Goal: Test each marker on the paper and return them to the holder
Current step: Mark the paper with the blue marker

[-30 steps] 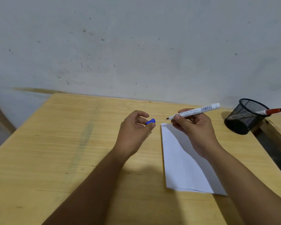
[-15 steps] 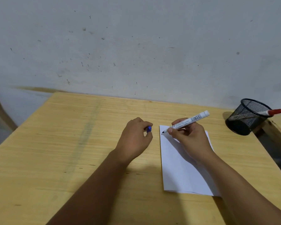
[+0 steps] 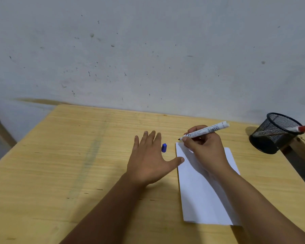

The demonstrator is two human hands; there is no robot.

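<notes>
since half a second ago the left hand [image 3: 149, 162] has dropped the blue cap [image 3: 164, 147] and spread flat on the table [image 3: 60, 164], thumb at the paper [image 3: 202, 191] edge. right hand [image 3: 203, 149] pinches the marker [image 3: 203, 132], tip at the paper's eleven o'clock corner; next, a test stroke. holder [image 3: 273, 136] waits at two o'clock.

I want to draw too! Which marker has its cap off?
The white marker in the right hand; its blue cap lies on the table. The red-capped marker sits in the holder.
</notes>
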